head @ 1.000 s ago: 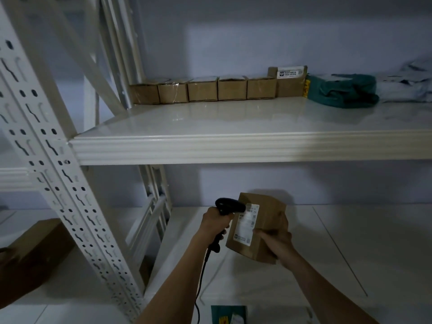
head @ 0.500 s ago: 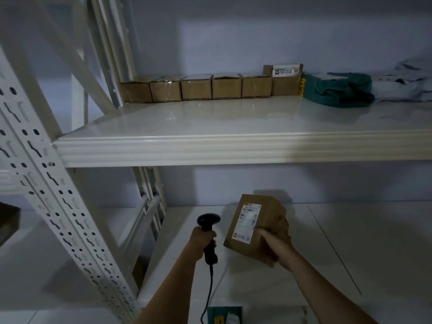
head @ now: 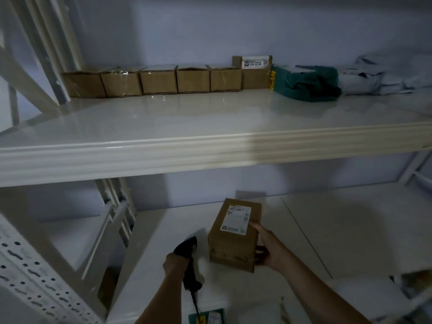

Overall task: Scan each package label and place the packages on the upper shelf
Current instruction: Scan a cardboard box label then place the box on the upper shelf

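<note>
Low in the frame's centre, the right hand [head: 268, 251] gripped the labelled box [head: 235, 235], the left hand [head: 174, 265] clutched the scanner [head: 188, 253] aside, so scanning looked finished; next, lift it to the upper shelf [head: 210, 146].

Perforated white rack upright [head: 35, 284] at lower left — pale wall [head: 233, 26] behind

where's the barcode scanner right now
In the head view, the barcode scanner is low and centre, gripped by the left hand, just left of the cardboard package below the upper shelf.
</note>
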A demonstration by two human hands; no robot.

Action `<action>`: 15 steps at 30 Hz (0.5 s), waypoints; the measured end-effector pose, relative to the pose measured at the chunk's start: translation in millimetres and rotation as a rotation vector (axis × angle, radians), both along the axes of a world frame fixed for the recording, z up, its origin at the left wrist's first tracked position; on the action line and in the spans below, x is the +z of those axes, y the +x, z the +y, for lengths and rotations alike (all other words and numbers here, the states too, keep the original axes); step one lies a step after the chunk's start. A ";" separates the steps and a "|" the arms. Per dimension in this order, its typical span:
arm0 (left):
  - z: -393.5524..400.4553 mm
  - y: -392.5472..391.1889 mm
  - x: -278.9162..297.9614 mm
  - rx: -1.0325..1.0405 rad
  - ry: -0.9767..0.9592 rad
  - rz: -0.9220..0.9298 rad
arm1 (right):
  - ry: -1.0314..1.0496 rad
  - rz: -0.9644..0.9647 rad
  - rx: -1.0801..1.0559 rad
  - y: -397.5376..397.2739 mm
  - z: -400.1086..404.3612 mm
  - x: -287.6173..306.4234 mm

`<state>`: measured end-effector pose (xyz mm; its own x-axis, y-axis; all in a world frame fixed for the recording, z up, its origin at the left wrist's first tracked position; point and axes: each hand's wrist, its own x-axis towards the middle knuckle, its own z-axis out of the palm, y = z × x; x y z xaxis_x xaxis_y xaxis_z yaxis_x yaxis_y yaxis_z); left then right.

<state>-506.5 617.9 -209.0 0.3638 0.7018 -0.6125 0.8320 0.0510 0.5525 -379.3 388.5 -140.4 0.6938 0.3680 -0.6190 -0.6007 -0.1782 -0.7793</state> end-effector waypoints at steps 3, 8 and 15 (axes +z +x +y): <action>-1.8 5.9 5.2 0.018 0.054 0.073 | 0.005 -0.021 -0.021 1.9 -5.4 3.4; -33.8 41.9 50.4 0.044 0.290 -0.047 | -0.001 -0.079 -0.121 4.3 -23.1 19.4; -141.4 83.5 132.9 -0.261 -0.551 -0.681 | 0.126 -0.092 -0.346 -5.6 -69.4 61.0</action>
<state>-423.0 476.6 -76.0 0.8754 0.2186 -0.4311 0.3569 0.3093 0.8815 -384.8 319.1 -79.4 0.8409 0.1710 -0.5134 -0.5353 0.1236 -0.8356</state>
